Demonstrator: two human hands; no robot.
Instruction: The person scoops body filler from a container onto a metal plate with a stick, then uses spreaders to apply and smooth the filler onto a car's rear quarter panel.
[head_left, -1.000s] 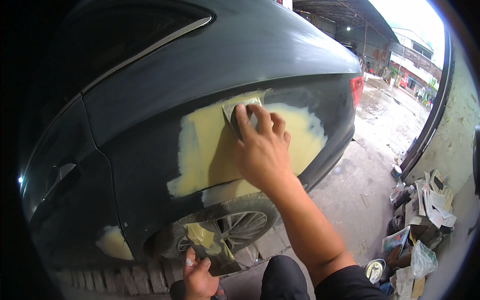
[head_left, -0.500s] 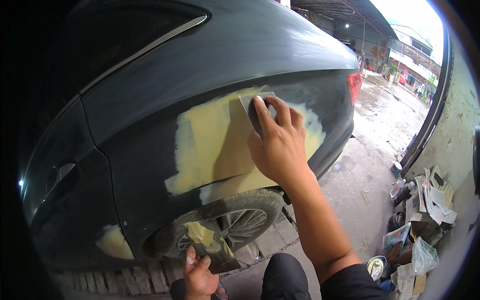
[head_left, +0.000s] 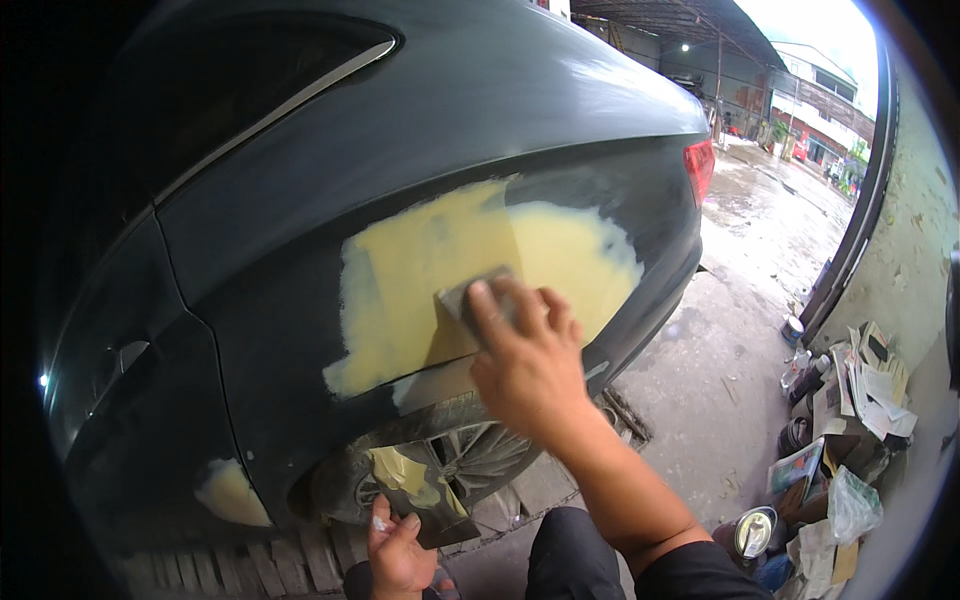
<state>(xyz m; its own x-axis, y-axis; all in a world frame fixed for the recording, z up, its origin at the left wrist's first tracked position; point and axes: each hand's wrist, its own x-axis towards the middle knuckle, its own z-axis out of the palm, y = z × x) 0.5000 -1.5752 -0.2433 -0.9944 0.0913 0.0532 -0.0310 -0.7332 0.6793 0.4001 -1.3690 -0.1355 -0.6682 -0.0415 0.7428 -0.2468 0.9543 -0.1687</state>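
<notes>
My right hand (head_left: 532, 355) grips a flat putty spreader (head_left: 456, 302) and presses it on the car's dark rear side panel (head_left: 270, 270). A wide patch of pale yellow putty (head_left: 400, 275) covers that panel above the wheel arch. The spreader touches the patch in its lower middle; part of the blade is hidden by my fingers. Low down, in front of the rear wheel (head_left: 490, 458), my left hand (head_left: 402, 558) pinches a dark flat putty board (head_left: 442, 522) by its edge. A lump of yellow putty (head_left: 398, 470) lies on the board.
A smaller putty spot (head_left: 234, 492) marks the car's lower side by the door seam. To the right stand an open can (head_left: 755, 532), papers (head_left: 875, 385), bottles (head_left: 815, 378) and a clear plastic bag (head_left: 855, 505) along a wall (head_left: 915, 240). A red tail light (head_left: 699, 172) sits at the car's rear.
My right hand has moved the spreader down and slightly left, from the top edge of the putty to its lower middle. My left hand keeps the board in nearly the same place.
</notes>
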